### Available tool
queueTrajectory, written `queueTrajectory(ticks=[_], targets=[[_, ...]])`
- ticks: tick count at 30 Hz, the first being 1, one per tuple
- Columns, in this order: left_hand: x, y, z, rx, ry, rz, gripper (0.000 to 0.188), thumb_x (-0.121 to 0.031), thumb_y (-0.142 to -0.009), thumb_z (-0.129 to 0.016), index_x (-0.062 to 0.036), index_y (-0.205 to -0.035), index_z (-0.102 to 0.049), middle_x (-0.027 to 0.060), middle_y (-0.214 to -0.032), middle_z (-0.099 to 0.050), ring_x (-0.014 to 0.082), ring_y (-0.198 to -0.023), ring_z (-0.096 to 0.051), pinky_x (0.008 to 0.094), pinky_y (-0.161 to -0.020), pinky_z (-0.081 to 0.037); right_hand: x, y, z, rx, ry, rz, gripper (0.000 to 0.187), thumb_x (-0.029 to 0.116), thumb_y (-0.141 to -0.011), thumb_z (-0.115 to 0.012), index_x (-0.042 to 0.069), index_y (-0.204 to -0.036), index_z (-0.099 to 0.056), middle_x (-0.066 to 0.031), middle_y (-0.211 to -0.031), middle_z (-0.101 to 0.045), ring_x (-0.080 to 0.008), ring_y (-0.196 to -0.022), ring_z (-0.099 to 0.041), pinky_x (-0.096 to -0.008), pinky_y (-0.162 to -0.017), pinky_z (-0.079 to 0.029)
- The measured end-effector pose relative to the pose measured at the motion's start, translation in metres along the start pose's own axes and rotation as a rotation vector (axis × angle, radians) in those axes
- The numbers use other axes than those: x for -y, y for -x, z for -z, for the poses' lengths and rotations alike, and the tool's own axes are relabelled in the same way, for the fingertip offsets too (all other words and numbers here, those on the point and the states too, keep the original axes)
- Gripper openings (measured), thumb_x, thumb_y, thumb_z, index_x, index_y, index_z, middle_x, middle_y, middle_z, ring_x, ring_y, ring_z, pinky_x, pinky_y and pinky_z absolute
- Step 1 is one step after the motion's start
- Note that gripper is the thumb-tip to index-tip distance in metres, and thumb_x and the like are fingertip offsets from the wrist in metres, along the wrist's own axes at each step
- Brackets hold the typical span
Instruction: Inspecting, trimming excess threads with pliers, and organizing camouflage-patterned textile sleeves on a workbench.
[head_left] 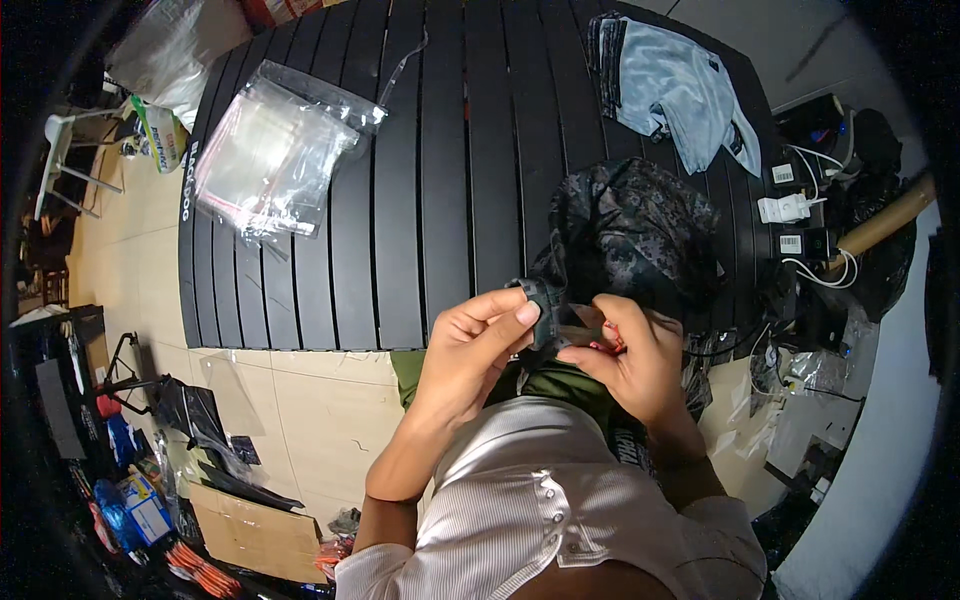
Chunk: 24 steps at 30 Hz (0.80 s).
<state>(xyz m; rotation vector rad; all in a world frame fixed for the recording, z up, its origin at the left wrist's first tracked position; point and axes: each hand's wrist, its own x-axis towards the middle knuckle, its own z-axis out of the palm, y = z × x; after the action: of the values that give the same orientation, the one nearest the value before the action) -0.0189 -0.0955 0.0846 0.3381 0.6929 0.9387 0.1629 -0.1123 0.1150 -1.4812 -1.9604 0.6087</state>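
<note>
A dark camouflage-patterned garment (640,215) lies bunched at the near right part of the black slatted table, and part of it hangs over the edge. Between thumb and forefinger, my left hand (480,345) pinches the dark edge of this cloth and lifts it above my lap. My right hand (632,355) is closed just to the right of that edge. A small red thing (608,340) shows between its curled fingers, too small and covered for its kind to be told. Whether the right fingertips also touch the cloth I cannot tell.
Clear plastic bags (275,155) lie in a stack at the table's left. A folded light blue-grey garment (680,85) rests at the far right. White chargers (788,208) and cables line the right edge. A cardboard piece (255,530) and assorted goods cover the floor at lower left.
</note>
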Motion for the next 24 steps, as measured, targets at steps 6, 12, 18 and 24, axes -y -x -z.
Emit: queueTrajectory(ticks=[6,12,18,24], targets=[[0.001,0.003,-0.001,0.031,0.01,0.007,0.018,-0.008,-0.086,-0.061,-0.0001,-0.102,-0.064,0.0044,-0.094,-0.065,0.0072,-0.082,-0.06,0.0193,-0.075,-0.05,0.005,0.004,-0.011,-0.084,-0.06,-0.053,0.039,0.022,-0.068,-0.081,0.001,-0.086,-0.053,-0.0012,-0.058,-0.045,-0.0085,-0.05,-0.044,-0.0217,-0.048,-0.039],[0.003,0.002,-0.003,-0.005,0.004,0.043,0.022,-0.009,-0.088,-0.059,0.0013,-0.108,-0.061,0.0053,-0.096,-0.064,0.0078,-0.084,-0.06,0.0195,-0.076,-0.05,0.006,0.0,-0.013,-0.118,-0.015,-0.027,0.037,0.021,-0.068,-0.08,0.002,-0.084,-0.053,-0.0014,-0.058,-0.047,-0.0084,-0.049,-0.044,-0.0223,-0.047,-0.039],[-0.002,0.006,-0.005,0.021,0.071,0.08,0.028,-0.013,-0.09,-0.052,0.0076,-0.109,-0.056,0.0139,-0.102,-0.063,0.0163,-0.092,-0.062,0.0258,-0.079,-0.053,0.006,-0.001,-0.013,-0.116,-0.008,-0.037,0.033,0.019,-0.07,-0.079,0.001,-0.083,-0.054,-0.0024,-0.058,-0.049,-0.0093,-0.048,-0.046,-0.0232,-0.046,-0.039],[-0.006,0.004,-0.008,0.059,0.168,0.106,0.027,-0.009,-0.09,-0.054,0.0048,-0.113,-0.057,0.0095,-0.105,-0.061,0.0104,-0.091,-0.06,0.0218,-0.08,-0.052,0.0,-0.006,-0.016,-0.16,0.061,0.069,0.031,0.015,-0.069,-0.078,0.001,-0.082,-0.054,-0.0043,-0.06,-0.054,-0.0114,-0.049,-0.053,-0.0242,-0.046,-0.041]])
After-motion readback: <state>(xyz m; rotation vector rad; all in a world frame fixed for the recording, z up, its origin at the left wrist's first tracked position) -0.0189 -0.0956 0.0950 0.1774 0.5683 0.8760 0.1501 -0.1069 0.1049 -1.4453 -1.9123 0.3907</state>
